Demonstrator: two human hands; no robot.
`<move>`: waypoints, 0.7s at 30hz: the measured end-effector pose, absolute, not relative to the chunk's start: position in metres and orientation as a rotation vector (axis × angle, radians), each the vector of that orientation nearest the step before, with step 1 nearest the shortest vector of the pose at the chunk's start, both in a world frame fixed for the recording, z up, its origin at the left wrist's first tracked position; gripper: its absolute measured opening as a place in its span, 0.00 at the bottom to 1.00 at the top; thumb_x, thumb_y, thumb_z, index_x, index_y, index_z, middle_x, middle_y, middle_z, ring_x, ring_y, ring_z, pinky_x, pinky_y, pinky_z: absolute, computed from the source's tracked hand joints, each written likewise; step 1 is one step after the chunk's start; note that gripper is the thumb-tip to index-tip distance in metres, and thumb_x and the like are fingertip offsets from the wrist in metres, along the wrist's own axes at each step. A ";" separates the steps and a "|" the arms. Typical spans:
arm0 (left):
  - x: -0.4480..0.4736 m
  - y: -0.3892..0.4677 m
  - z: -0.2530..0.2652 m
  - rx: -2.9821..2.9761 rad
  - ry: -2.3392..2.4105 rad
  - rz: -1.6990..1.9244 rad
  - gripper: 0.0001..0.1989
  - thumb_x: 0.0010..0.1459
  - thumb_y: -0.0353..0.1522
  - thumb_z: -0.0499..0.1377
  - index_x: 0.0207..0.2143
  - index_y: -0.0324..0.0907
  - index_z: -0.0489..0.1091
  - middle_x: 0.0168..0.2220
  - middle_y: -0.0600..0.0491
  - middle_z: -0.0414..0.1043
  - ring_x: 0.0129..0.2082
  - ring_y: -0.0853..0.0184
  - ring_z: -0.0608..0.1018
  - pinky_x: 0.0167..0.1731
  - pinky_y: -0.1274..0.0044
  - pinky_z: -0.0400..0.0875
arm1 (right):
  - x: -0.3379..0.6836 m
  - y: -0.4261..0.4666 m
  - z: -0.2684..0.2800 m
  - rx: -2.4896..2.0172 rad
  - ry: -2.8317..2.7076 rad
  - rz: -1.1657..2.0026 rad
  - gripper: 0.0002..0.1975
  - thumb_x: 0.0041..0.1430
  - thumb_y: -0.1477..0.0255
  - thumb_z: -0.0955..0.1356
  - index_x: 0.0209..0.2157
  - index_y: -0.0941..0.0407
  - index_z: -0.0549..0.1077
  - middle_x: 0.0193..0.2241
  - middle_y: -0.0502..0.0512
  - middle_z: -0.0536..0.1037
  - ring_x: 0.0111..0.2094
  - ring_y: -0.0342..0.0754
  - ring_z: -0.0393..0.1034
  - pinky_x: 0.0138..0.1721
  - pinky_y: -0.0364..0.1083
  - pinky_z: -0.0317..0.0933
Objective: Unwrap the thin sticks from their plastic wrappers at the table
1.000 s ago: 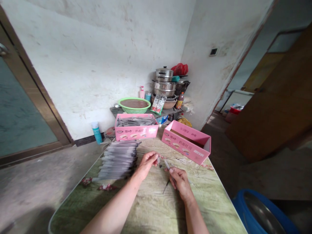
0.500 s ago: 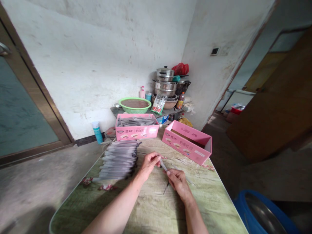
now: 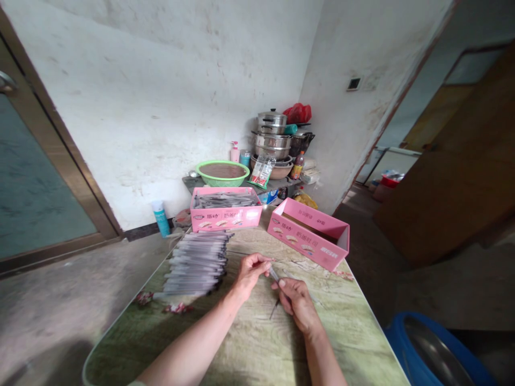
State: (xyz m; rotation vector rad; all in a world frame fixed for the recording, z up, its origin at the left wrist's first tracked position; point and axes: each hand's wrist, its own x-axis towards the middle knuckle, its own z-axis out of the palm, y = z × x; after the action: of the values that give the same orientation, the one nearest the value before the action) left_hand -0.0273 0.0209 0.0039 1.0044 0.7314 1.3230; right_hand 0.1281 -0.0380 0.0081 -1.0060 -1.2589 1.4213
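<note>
Over the middle of the table, my left hand [image 3: 250, 276] and my right hand [image 3: 298, 303] face each other, fingers pinched round a slim translucent pen [image 3: 273, 273]. The left fingertips grip its far end and the right fingers its near end. A thin dark piece [image 3: 274, 309], possibly a pen part, shows just below the right fingers. To the left of my left hand lies a stacked row of translucent pens [image 3: 197, 262] with dark ends. A pale, slender piece [image 3: 314, 297] lies on the table beside my right hand, partly hidden by it.
At the table's [image 3: 249, 348] back stands a pink box [image 3: 225, 220] full of pens or pen parts. Another pink box [image 3: 306, 241] sits angled at the right edge. Behind are a green basin [image 3: 223, 182] and stacked pots [image 3: 272, 140]. A blue tub [image 3: 436, 348] stands right of the table.
My left hand has shifted slightly right, and its fingers cover more of the pen's far end. My right fingers have curled further round the near end.
</note>
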 end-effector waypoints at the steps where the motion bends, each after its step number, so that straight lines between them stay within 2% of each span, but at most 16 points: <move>1: -0.027 0.021 0.003 1.006 0.715 1.323 0.12 0.45 0.37 0.69 0.29 0.37 0.76 0.29 0.50 0.76 0.23 0.72 0.70 0.27 0.78 0.65 | 0.129 -0.038 0.008 -0.985 -1.224 1.452 0.18 0.61 0.59 0.65 0.32 0.60 0.76 0.09 0.40 0.57 0.12 0.36 0.40 0.17 0.42 0.33; 9: -0.020 0.017 0.007 1.146 0.723 1.353 0.14 0.51 0.39 0.65 0.33 0.36 0.73 0.23 0.55 0.70 0.22 0.73 0.70 0.26 0.79 0.65 | 0.130 -0.033 0.001 -0.987 -1.179 1.480 0.19 0.59 0.58 0.66 0.34 0.62 0.76 0.09 0.41 0.59 0.11 0.35 0.41 0.15 0.41 0.34; 12: -0.028 0.022 0.017 1.154 0.762 1.436 0.14 0.51 0.39 0.64 0.33 0.37 0.71 0.24 0.55 0.70 0.20 0.73 0.69 0.23 0.80 0.64 | 0.132 -0.030 -0.001 -1.060 -1.184 1.413 0.21 0.58 0.56 0.66 0.33 0.61 0.76 0.11 0.46 0.66 0.11 0.37 0.50 0.14 0.40 0.40; 15: -0.058 0.033 0.032 1.142 0.944 1.673 0.13 0.50 0.38 0.64 0.33 0.38 0.71 0.24 0.56 0.70 0.21 0.73 0.70 0.23 0.81 0.65 | 0.140 -0.027 0.000 -1.107 -1.026 1.178 0.20 0.56 0.55 0.68 0.34 0.60 0.75 0.16 0.50 0.71 0.13 0.40 0.60 0.14 0.41 0.48; 19: -0.121 0.048 0.043 1.142 1.336 2.046 0.10 0.51 0.36 0.61 0.34 0.39 0.72 0.30 0.53 0.75 0.28 0.69 0.76 0.31 0.78 0.70 | 0.161 -0.024 0.003 -1.107 -0.624 0.677 0.18 0.54 0.57 0.69 0.34 0.58 0.75 0.14 0.44 0.66 0.14 0.40 0.56 0.14 0.40 0.47; 21: -0.149 0.050 0.043 1.175 1.597 2.115 0.09 0.52 0.35 0.61 0.34 0.39 0.73 0.30 0.52 0.76 0.31 0.66 0.77 0.33 0.77 0.70 | 0.172 -0.024 0.002 -1.179 -0.539 0.531 0.18 0.54 0.56 0.68 0.34 0.57 0.75 0.14 0.44 0.66 0.15 0.40 0.56 0.15 0.40 0.48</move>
State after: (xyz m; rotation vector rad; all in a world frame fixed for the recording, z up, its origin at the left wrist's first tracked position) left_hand -0.1492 0.0497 0.0427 1.1750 1.5966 2.1153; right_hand 0.1716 -0.0237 0.0017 -1.1786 -0.5390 0.5308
